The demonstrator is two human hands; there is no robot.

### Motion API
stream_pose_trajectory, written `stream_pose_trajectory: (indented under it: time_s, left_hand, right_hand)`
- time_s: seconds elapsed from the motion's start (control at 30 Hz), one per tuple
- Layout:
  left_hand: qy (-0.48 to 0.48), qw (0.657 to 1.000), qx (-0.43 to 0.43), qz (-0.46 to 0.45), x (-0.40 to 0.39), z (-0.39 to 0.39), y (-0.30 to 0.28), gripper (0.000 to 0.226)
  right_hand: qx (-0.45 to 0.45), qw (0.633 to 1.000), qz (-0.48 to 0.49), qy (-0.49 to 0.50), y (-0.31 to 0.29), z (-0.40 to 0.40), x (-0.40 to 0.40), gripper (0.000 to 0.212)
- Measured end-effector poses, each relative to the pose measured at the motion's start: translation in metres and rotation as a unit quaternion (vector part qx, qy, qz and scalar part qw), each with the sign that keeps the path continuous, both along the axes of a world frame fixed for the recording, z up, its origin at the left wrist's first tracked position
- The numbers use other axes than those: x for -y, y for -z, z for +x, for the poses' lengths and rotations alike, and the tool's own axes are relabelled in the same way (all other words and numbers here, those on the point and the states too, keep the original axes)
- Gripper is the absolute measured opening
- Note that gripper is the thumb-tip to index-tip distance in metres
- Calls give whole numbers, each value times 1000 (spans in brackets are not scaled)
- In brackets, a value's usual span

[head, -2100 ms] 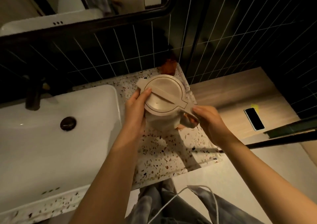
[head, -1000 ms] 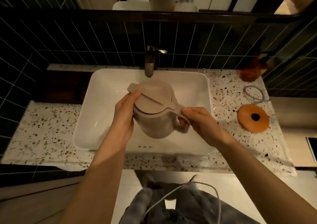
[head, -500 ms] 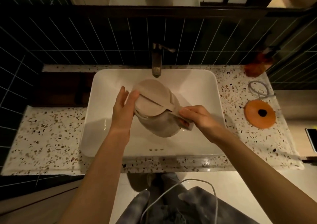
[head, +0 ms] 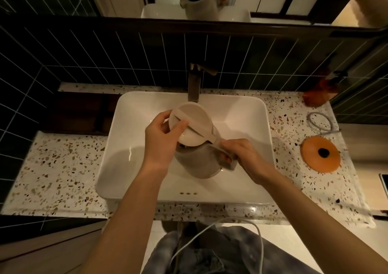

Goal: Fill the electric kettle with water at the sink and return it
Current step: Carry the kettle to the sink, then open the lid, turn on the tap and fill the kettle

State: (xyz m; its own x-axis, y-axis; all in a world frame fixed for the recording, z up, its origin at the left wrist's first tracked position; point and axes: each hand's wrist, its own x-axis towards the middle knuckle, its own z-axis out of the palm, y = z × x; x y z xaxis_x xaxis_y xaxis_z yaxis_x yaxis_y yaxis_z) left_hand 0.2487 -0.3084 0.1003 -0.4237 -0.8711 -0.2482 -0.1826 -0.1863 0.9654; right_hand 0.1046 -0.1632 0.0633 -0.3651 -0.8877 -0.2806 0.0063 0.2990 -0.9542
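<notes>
A beige electric kettle (head: 196,162) hangs over the white sink basin (head: 247,114), just below the dark faucet (head: 194,84). My right hand (head: 241,154) is shut on the kettle's handle. My left hand (head: 162,139) grips the front edge of the round lid (head: 192,124), which is tilted up and partly open. No water shows at the faucet. The kettle's orange base (head: 320,155) lies on the speckled counter to the right, its grey cord (head: 319,122) coiled behind it.
An orange bottle (head: 317,96) stands in the back right corner by the dark tiled wall. A phone (head: 384,182) lies at the far right edge. The speckled counter (head: 63,168) runs left of the sink. A white cable (head: 220,242) hangs near my legs.
The kettle came off its base on the right and now hangs over the sink under the faucet. My left hand has tilted the lid up from shut.
</notes>
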Motion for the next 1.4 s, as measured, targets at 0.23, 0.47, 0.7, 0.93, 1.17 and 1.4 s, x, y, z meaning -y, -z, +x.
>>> stream_pose_trajectory:
  time_s: [0.23,0.47,0.7,0.93,1.17,1.4]
  left_hand:
    - [20,995,20,-100,-12,-18,-14,43]
    - [72,961,78,-256,-41,-46,-22,47]
    - [114,976,16,-186,-49,-56,-15,41]
    - [-82,990,114,-18,0,-48,30,53]
    - [-53,961,75,259,27,-59,63,35]
    - [-64,946,85,306,61,-76,75,30]
  right_hand:
    - [28,999,31,24,6,-8,5,56]
    - [87,993,6,82,17,-14,4,76]
    - [115,984,25,132,33,-35,9,61]
    - [113,987,40,104,39,-60,12,58]
    - [196,969,83,125,48,-72,34,40]
    - [292,931,132,174,60,-76,67,37]
